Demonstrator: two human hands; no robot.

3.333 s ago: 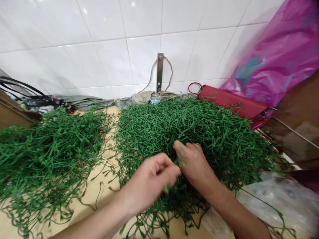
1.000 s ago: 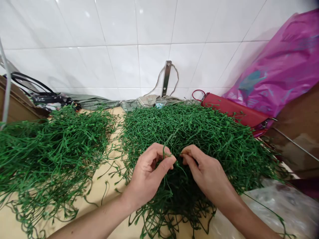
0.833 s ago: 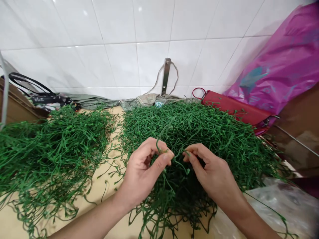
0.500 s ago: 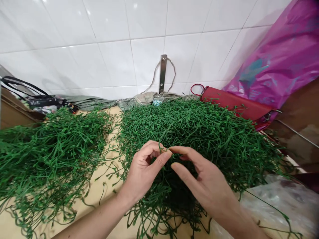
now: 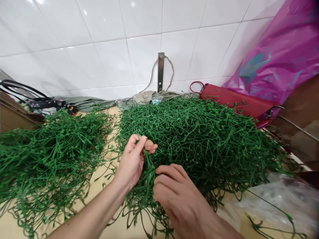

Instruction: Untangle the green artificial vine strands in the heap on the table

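Note:
A large heap of thin green stems point(image 5: 199, 132) with small forked tips, plastic-looking, spreads in front of me. Over its near left part, my left hand point(image 5: 134, 157) pinches a green stem between thumb and forefinger, the other fingers loosely bent. My right hand point(image 5: 176, 196) is lower and to the right, its fingers curled inward beside blurred stems hanging below the left hand. What those right fingers hold, if anything, is hidden. A second pile of stems point(image 5: 59, 149) lies to the left of my hands.
A red handbag point(image 5: 239, 99) and a purple plastic bag point(image 5: 279, 56) stand at the back right. Clear plastic wrap point(image 5: 284, 199) lies at the near right. A cardboard box point(image 5: 15, 114) and a patterned bag point(image 5: 47, 103) sit far left. A white tiled wall point(image 5: 104, 63) closes the back.
My hands were together at the heap's middle; now the left has moved left and slightly up, while the right has dropped lower and its fingers have curled.

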